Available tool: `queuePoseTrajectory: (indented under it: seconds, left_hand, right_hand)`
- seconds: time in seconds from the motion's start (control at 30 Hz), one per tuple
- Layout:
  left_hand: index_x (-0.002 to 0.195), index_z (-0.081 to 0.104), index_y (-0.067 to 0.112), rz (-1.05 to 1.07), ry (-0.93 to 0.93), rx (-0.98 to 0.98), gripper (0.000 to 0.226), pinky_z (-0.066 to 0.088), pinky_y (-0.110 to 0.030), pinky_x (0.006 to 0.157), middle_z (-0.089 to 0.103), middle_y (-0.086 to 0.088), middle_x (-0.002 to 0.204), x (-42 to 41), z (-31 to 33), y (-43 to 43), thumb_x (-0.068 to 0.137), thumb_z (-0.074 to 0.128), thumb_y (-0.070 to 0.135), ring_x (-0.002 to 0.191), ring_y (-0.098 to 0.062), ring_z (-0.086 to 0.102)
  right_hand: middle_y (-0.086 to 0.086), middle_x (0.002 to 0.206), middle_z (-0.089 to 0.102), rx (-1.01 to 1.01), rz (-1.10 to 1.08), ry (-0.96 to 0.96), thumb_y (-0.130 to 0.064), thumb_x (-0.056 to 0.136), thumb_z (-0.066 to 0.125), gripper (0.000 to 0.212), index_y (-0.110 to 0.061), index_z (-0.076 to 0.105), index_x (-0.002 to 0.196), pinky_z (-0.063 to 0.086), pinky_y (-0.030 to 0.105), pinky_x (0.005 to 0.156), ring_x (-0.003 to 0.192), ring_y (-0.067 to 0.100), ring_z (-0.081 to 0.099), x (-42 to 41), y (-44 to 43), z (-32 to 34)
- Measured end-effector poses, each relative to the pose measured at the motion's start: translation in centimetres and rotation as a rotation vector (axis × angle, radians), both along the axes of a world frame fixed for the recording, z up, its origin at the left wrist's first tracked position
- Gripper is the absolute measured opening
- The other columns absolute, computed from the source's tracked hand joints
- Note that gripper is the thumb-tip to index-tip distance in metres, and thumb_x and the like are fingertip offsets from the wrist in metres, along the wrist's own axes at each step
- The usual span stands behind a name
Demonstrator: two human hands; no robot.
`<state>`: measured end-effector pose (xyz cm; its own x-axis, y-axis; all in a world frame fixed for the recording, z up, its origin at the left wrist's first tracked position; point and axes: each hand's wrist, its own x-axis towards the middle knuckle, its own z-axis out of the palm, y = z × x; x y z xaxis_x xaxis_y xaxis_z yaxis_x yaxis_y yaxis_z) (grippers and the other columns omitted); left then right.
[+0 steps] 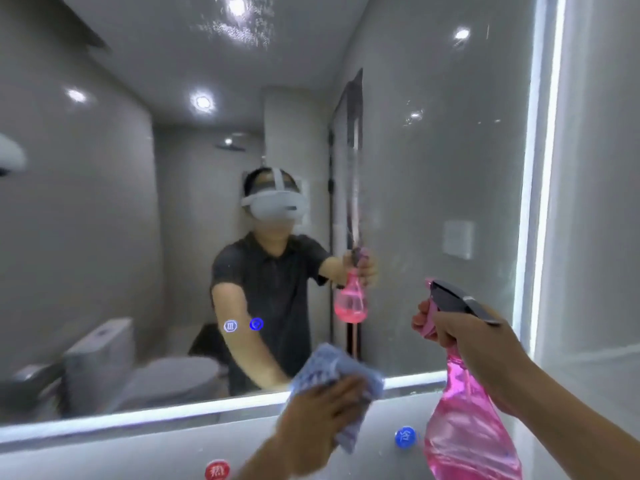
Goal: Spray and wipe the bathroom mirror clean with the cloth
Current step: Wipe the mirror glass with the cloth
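Note:
The bathroom mirror (433,161) fills the wall ahead, with droplets speckled near its top and a lit strip along its bottom and right edges. My left hand (322,414) presses a blue-grey cloth (332,372) against the mirror's lower edge. My right hand (474,348) grips the neck of a pink spray bottle (467,434) with a dark trigger head, its nozzle pointing at the glass. The bottle hangs upright to the right of the cloth.
The mirror reflects a person in a dark shirt with a white headset, a toilet at lower left and a dark door frame. Below the mirror, a red round sticker (217,470) and a blue round sticker (404,436) sit on the wall. A grey tiled wall (595,202) borders the right.

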<state>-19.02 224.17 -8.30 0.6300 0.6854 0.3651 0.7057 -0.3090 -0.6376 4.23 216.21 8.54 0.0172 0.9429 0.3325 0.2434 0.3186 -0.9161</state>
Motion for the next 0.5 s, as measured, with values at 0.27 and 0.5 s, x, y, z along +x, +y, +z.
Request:
queuePoseTrajectory:
  seconds: [0.27,0.5]
  left_hand:
    - [0.152,0.004,0.032,0.082,-0.505,0.548,0.073,-0.009,-0.04,0.116,0.01,-0.001,0.161,-5.2,17.0,-0.1,0.087,0.037,0.038,0.145,-0.027,0.014]
    - [0.152,0.001,0.009,0.198,-1.005,0.658,0.068,-0.01,-0.05,0.118,-0.003,-0.009,0.161,3.3,38.4,1.8,0.099,0.026,0.044,0.148,-0.025,-0.006]
  right_hand:
    - [0.02,0.073,0.05,0.009,0.127,-0.001,0.008,0.069,0.049,0.006,0.013,0.051,0.068,0.029,0.029,0.052,0.073,0.025,0.045,4.6,3.2,0.3]
    - [0.014,0.071,0.049,0.055,0.181,0.023,-0.007,0.049,0.045,0.021,-0.001,0.057,0.065,0.031,0.036,0.06,0.071,0.024,0.043,5.6,4.1,2.4]
